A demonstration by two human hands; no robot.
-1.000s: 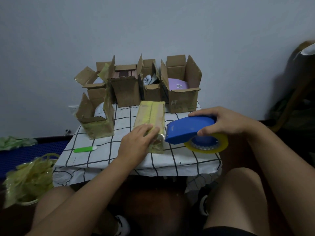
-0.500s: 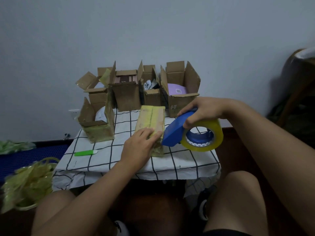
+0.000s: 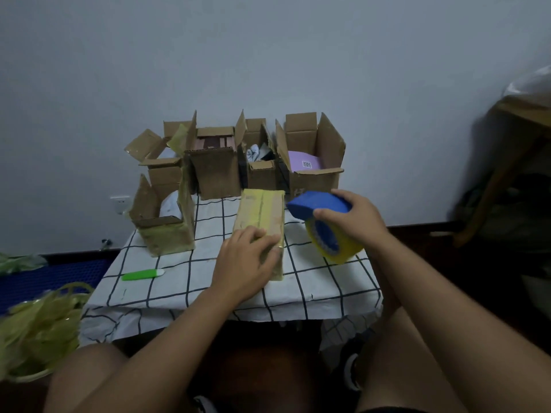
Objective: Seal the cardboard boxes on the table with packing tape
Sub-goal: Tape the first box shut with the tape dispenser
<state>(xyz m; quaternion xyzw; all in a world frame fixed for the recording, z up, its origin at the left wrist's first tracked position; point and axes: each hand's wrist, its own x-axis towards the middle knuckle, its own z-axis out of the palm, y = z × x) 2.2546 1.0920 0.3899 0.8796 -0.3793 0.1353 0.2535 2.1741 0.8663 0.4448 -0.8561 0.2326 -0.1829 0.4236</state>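
A closed cardboard box (image 3: 262, 213), covered in yellowish tape, lies lengthwise in the middle of the checked tablecloth (image 3: 179, 281). My left hand (image 3: 246, 260) rests on its near end, fingers bent over the top edge. My right hand (image 3: 354, 222) grips a blue tape dispenser (image 3: 319, 205) with a yellow tape roll (image 3: 334, 245), held just right of the box above the table. Several open boxes stand behind: one at the left (image 3: 162, 225) and a row along the back (image 3: 214, 171), the rightmost (image 3: 313, 162) holding a purple item.
A green utility knife (image 3: 142, 274) lies on the cloth at the left. A bag of crumpled yellowish tape scraps (image 3: 35, 329) sits on the floor at lower left. A wooden chair (image 3: 512, 162) stands at the right. My knees are under the table's front edge.
My right hand has turned the dispenser and shifted it back beside the box's far half, the roll now hanging lower. My left hand stays on the box's near end.
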